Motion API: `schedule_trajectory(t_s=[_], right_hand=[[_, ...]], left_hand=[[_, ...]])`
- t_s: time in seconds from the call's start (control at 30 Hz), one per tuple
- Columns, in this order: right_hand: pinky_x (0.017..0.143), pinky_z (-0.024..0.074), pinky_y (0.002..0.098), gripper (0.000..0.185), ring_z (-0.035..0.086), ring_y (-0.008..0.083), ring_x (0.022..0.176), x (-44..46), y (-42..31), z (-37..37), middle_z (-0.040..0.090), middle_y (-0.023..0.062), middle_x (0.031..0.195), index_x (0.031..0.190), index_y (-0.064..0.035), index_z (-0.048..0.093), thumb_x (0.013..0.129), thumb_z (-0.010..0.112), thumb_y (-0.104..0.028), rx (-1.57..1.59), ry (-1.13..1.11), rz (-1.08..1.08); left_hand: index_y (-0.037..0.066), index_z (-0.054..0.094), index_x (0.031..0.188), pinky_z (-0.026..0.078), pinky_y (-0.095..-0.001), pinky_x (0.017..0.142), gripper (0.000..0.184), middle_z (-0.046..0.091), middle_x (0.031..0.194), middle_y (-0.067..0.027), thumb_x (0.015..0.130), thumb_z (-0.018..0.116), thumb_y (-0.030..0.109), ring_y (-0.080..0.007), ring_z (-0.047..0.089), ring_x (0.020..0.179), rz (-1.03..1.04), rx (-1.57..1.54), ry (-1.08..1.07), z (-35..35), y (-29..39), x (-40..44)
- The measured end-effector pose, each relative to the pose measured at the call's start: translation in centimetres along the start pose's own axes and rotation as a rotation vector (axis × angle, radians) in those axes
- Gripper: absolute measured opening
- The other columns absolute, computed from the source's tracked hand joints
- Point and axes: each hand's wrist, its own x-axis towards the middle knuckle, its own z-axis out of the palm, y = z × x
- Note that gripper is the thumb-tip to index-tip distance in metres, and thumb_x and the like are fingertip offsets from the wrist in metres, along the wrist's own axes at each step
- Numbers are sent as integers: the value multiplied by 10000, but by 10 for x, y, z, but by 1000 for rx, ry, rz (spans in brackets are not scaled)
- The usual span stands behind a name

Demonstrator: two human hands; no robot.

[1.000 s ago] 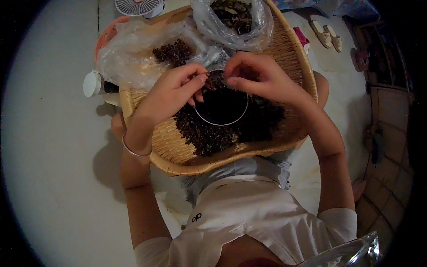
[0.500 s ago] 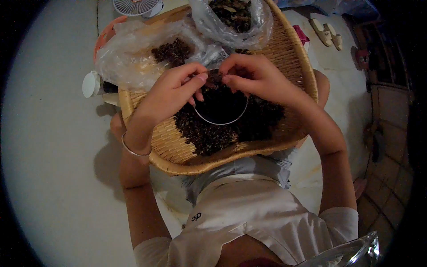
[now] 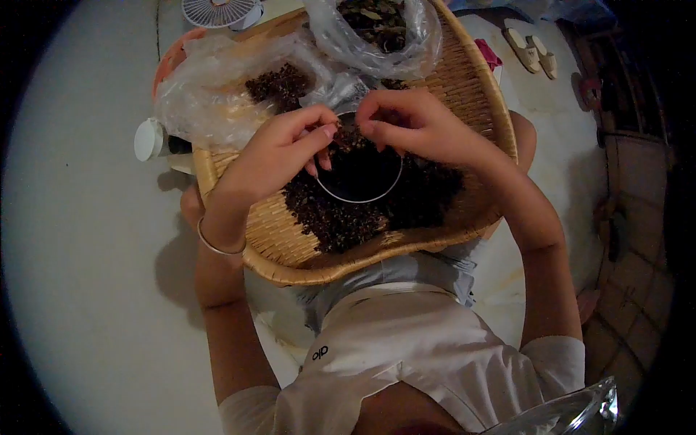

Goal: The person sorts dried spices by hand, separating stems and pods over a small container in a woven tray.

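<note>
Above a round, pale-rimmed bowl (image 3: 359, 177) full of dark material, my two hands face each other with a narrow gap between them. My left hand (image 3: 293, 148) has thumb and forefinger pinched together at the bowl's upper left edge, with small brown dried bits by the fingertips. Thumb and forefinger of my right hand (image 3: 417, 127) are likewise closed at the upper right; whatever is between them is too small to make out. Around the bowl, a heap of dark dried plant bits (image 3: 337, 225) lies on a wicker tray (image 3: 272, 250), which rests across my lap.
An open plastic bag (image 3: 206, 98) with a brown dried pile (image 3: 279, 87) lies at the tray's left. Another bag (image 3: 424, 54) holds dried leaves (image 3: 373, 25). Left of the tray is a white-lidded jar (image 3: 148, 139); a small fan (image 3: 217, 11) stands beyond. Slippers (image 3: 533, 54) lie on the floor.
My fingertips have drawn slightly apart, and brown bits now show more plainly between them over the bowl. The tray and bags look the same.
</note>
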Motion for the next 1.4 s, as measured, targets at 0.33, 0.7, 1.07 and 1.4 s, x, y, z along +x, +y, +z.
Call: schedule_trajectory(t_s=[0.33, 0.7, 1.07, 1.4], right_hand=[[484, 401, 180, 117, 497, 45, 599, -2, 5, 0, 530, 5, 711, 866, -22, 543, 846, 504, -131, 92, -71, 71], [431, 350, 166, 142, 471, 32, 526, -4, -1, -2, 544, -2, 679, 889, -54, 549, 852, 513, -186, 201, -104, 96], [491, 409, 194, 159, 493, 59, 561, -5, -8, -4, 557, 16, 688, 878, -45, 562, 846, 521, -195, 176, -118, 150], [472, 386, 184, 171, 494, 49, 578, -7, -11, -8, 568, 15, 721, 913, -47, 555, 838, 533, -199, 198, -109, 169]], left_hand=[[33, 527, 912, 438, -205, 548, 155, 531, 718, -12, 886, 462, 170, -73, 527, 641, 5, 38, -17, 1, -1, 0], [48, 512, 953, 423, -188, 597, 154, 530, 777, 8, 904, 435, 171, -56, 524, 705, -10, 79, -72, 1, 5, -3], [48, 510, 956, 427, -188, 591, 151, 528, 787, 8, 905, 433, 167, -55, 525, 705, 24, 93, -67, 2, 5, -3], [35, 518, 980, 437, -197, 582, 162, 534, 775, -7, 898, 439, 150, -65, 522, 682, 27, 48, -31, 1, 4, -5]])
